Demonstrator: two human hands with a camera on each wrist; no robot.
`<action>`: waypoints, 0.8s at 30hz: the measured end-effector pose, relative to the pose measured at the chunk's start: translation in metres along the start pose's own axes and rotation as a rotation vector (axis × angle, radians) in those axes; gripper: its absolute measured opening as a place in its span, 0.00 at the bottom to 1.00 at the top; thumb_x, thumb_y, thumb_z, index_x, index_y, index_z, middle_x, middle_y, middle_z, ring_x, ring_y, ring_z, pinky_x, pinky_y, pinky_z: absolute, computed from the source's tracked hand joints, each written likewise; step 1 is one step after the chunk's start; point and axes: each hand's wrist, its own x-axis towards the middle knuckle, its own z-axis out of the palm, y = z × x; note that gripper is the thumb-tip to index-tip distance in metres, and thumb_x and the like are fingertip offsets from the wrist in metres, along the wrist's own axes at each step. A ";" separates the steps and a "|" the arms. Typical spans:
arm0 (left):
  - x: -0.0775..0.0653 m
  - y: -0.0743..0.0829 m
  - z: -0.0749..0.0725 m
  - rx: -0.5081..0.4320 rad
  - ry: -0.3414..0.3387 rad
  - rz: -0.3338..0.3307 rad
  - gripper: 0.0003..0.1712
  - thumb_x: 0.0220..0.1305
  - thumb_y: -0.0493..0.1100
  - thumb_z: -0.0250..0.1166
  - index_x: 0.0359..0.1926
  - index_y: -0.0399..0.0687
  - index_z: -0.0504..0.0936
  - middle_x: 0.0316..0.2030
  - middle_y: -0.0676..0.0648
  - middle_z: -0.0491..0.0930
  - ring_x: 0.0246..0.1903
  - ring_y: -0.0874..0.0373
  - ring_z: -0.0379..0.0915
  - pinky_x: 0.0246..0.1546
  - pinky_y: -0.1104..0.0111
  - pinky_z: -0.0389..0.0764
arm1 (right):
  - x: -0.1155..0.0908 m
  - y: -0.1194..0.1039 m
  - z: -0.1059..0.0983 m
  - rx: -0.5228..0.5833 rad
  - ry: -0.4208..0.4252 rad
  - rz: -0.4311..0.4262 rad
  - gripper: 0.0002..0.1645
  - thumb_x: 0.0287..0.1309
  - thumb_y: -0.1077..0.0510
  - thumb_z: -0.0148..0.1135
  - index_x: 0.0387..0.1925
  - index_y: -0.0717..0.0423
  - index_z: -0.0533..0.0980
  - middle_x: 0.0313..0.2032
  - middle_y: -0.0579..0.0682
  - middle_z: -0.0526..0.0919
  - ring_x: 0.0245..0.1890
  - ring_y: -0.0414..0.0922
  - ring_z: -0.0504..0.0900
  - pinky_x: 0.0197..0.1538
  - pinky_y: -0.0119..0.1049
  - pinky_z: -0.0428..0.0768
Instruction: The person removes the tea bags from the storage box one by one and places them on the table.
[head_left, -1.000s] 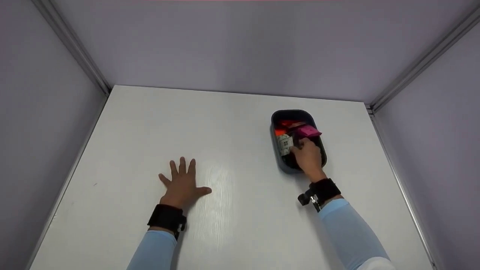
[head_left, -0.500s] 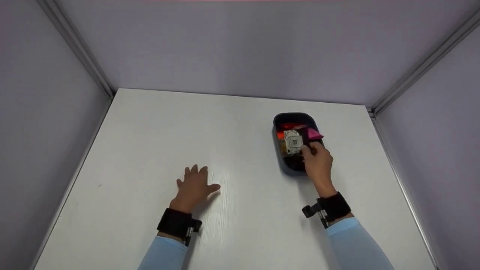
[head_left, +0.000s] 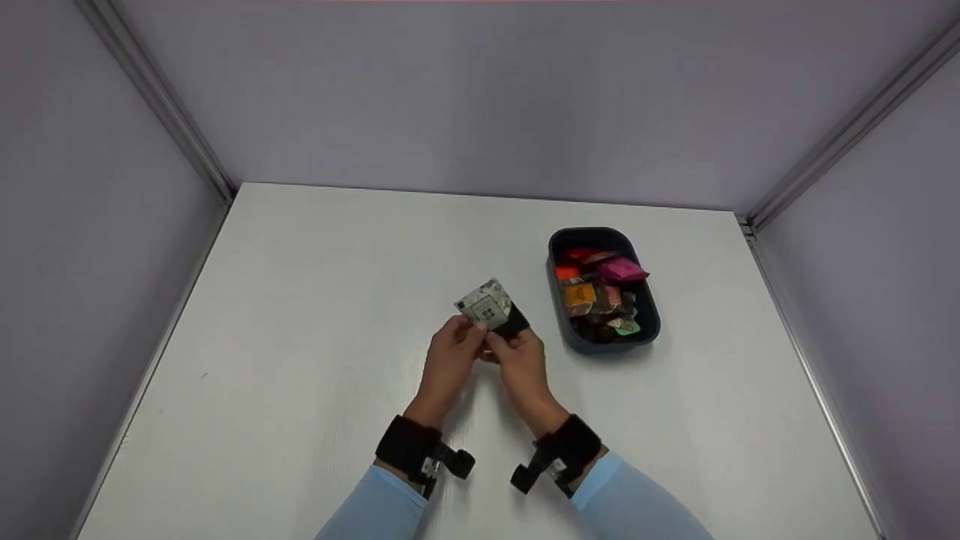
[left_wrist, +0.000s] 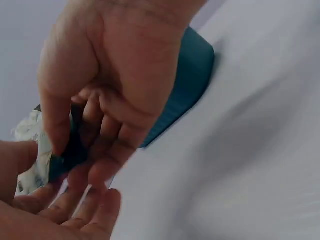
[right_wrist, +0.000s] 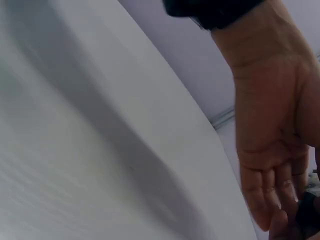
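A small flat packet (head_left: 484,305), pale and patterned with a dark end, is held up between the two hands above the white table. My left hand (head_left: 448,365) pinches its pale part with the thumb on top. The right hand (head_left: 526,375) grips the dark end, its thumb close to the left thumb. Seen from the left wrist, the right hand (left_wrist: 115,65) curls over the packet (left_wrist: 34,132), while the left hand (left_wrist: 30,215) reaches in from the lower corner. Only the packet's edge shows in the right wrist view, near the left hand (right_wrist: 272,115).
Right of the hands stands a dark rounded bin (head_left: 562,321) with several wrapped packets inside, among them a pink packet (head_left: 622,270) and an orange-labelled one (head_left: 579,295). The white table (head_left: 337,262) meets grey panels at the back and both sides.
The right hand has lifted the packet out of the bin and carried it left. My left hand has come off the table, moved right and taken hold of the packet too.
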 end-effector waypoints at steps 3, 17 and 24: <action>0.000 -0.003 -0.004 -0.060 0.058 0.041 0.16 0.76 0.46 0.61 0.54 0.39 0.78 0.44 0.40 0.86 0.45 0.51 0.84 0.50 0.60 0.83 | -0.004 0.006 0.002 -0.051 -0.045 0.036 0.15 0.68 0.60 0.65 0.51 0.66 0.78 0.39 0.57 0.88 0.41 0.49 0.87 0.46 0.46 0.86; 0.014 -0.001 -0.034 0.135 0.082 -0.021 0.26 0.70 0.40 0.67 0.66 0.42 0.73 0.46 0.38 0.82 0.39 0.41 0.86 0.42 0.53 0.86 | 0.016 0.014 -0.016 -0.179 -0.105 0.000 0.12 0.70 0.55 0.65 0.45 0.61 0.79 0.34 0.62 0.84 0.36 0.63 0.84 0.40 0.51 0.86; 0.029 -0.011 -0.031 0.320 0.188 0.036 0.36 0.68 0.38 0.67 0.73 0.45 0.63 0.46 0.40 0.82 0.32 0.53 0.82 0.32 0.64 0.81 | 0.038 0.022 -0.001 -0.283 -0.122 -0.032 0.09 0.70 0.57 0.64 0.44 0.60 0.78 0.35 0.69 0.85 0.35 0.64 0.85 0.35 0.44 0.85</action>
